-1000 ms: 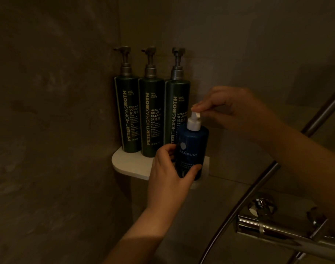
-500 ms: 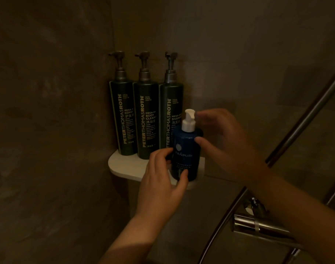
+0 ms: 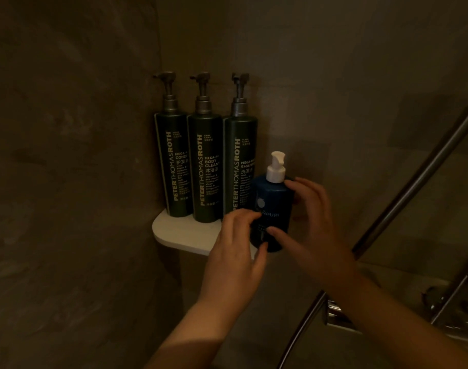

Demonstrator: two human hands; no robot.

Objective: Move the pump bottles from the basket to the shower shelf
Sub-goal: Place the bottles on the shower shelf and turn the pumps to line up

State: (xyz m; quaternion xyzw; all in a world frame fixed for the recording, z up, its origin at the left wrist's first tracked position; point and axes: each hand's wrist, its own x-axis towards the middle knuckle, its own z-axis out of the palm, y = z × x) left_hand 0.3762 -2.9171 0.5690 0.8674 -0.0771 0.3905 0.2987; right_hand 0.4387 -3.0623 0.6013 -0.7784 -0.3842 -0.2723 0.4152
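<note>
Reaching forward, left hand [image 3: 235, 249] and right hand [image 3: 314, 222] both clasp the blue pump bottle [image 3: 270, 198] on the shelf [image 3: 179, 233].

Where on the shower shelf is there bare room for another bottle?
The shelf is bare only front-left, bordered by the three green bottles behind and the left hand. The right end is crowded: blue bottle, right hand.

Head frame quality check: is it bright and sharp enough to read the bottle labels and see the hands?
Head view: very dim, warm light, no glare; the large white print on the green bottles reads, the small print does not; the label of the blue bottle is partly hidden behind the left hand and right hand, fingertips slightly soft; the white shelf stands out.
</note>
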